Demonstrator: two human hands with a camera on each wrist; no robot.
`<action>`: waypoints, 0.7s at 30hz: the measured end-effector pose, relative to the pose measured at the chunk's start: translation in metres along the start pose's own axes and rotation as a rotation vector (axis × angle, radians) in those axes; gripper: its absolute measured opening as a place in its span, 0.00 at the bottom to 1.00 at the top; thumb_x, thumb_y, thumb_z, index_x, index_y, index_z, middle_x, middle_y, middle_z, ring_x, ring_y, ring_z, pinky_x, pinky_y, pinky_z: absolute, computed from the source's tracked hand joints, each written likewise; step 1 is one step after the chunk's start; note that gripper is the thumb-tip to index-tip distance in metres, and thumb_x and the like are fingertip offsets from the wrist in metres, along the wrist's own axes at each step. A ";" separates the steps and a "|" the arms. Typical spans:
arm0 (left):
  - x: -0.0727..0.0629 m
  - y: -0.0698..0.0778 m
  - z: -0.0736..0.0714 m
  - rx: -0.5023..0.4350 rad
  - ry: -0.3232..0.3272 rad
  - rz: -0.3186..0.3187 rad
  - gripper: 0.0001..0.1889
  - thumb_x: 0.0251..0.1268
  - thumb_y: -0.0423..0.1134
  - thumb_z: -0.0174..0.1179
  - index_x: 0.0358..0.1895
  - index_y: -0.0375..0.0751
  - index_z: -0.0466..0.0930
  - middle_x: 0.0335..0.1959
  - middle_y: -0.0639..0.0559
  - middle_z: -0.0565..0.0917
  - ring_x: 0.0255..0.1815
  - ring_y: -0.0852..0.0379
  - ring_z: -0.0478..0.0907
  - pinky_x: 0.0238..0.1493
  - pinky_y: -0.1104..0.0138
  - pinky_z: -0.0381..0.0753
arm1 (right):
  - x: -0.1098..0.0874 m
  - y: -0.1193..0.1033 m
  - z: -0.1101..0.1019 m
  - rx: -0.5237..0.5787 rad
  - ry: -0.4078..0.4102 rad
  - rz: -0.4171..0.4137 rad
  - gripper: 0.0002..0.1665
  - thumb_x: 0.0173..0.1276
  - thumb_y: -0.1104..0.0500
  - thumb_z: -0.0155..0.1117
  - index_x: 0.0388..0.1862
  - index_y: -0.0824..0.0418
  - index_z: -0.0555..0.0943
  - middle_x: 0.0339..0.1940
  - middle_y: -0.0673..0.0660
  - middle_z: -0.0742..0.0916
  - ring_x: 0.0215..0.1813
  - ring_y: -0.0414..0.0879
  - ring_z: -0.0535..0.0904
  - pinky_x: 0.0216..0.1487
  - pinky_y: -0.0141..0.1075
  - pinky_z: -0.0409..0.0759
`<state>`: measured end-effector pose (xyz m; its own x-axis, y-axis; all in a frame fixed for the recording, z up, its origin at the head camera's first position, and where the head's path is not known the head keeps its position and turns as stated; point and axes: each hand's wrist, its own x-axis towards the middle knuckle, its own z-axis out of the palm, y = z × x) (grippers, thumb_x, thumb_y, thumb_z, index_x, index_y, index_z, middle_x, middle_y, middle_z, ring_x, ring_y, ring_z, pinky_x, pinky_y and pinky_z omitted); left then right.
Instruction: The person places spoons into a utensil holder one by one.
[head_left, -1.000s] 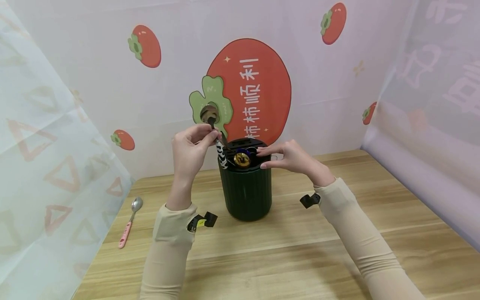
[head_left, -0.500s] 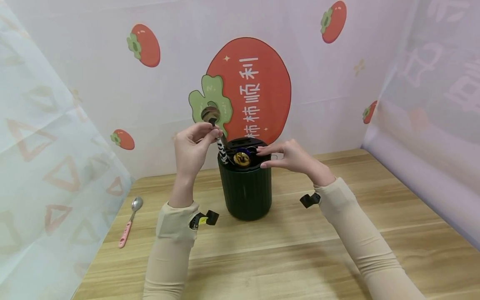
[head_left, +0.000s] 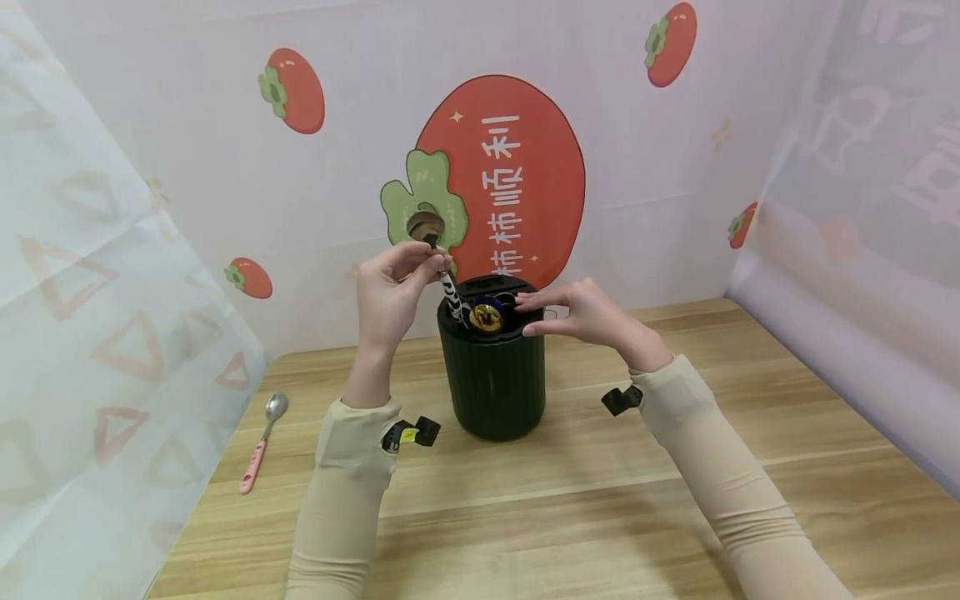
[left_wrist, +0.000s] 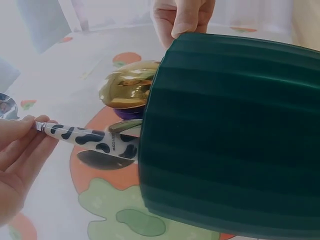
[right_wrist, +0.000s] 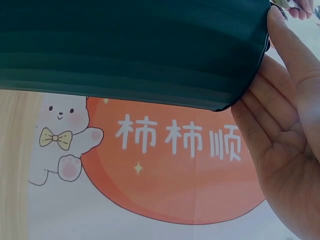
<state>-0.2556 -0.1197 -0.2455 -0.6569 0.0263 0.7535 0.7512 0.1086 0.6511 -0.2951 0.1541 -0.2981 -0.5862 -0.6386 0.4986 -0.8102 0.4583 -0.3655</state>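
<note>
In the head view, my left hand pinches a spoon near the top of its black-and-white cow-patterned handle. The metal bowl points up, and the handle's lower end dips into a dark green ribbed utensil holder. My right hand holds the holder's right rim, thumb at the front and fingers over the opening. A gold spoon stands bowl-up inside, with something deep blue behind it. The left wrist view shows the patterned handle entering beside another metal utensil. The holder's inside is hidden.
A spoon with a pink handle lies on the wooden table at the left. A white cloth backdrop with printed persimmons rises behind the holder and along both sides.
My left hand has moved slightly right and the patterned handle has gone from beside the holder's left rim to inside the opening. The right hand stays on the rim.
</note>
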 end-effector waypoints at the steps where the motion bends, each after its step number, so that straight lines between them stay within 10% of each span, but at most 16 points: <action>1: 0.000 -0.001 0.001 -0.007 -0.003 0.001 0.08 0.58 0.28 0.63 0.38 0.25 0.82 0.37 0.37 0.86 0.36 0.59 0.85 0.40 0.65 0.84 | 0.000 0.000 0.000 -0.001 0.000 -0.001 0.23 0.57 0.44 0.69 0.51 0.49 0.84 0.54 0.47 0.85 0.41 0.35 0.83 0.22 0.30 0.61; 16: -0.003 0.018 0.011 0.124 -0.055 -0.063 0.06 0.59 0.24 0.61 0.36 0.21 0.81 0.36 0.30 0.85 0.37 0.44 0.85 0.38 0.67 0.84 | 0.001 0.001 0.000 0.014 -0.002 0.014 0.25 0.57 0.43 0.69 0.53 0.50 0.84 0.53 0.47 0.85 0.43 0.36 0.84 0.22 0.31 0.63; 21: -0.004 0.001 0.008 0.174 -0.050 -0.092 0.06 0.60 0.25 0.61 0.36 0.22 0.82 0.36 0.31 0.85 0.37 0.40 0.84 0.38 0.67 0.84 | 0.000 0.001 0.001 0.023 -0.004 0.016 0.24 0.57 0.44 0.69 0.52 0.50 0.84 0.53 0.47 0.85 0.43 0.38 0.84 0.22 0.31 0.62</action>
<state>-0.2527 -0.1120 -0.2482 -0.7277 0.0574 0.6835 0.6684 0.2829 0.6879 -0.2961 0.1538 -0.2988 -0.5988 -0.6338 0.4896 -0.8005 0.4540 -0.3913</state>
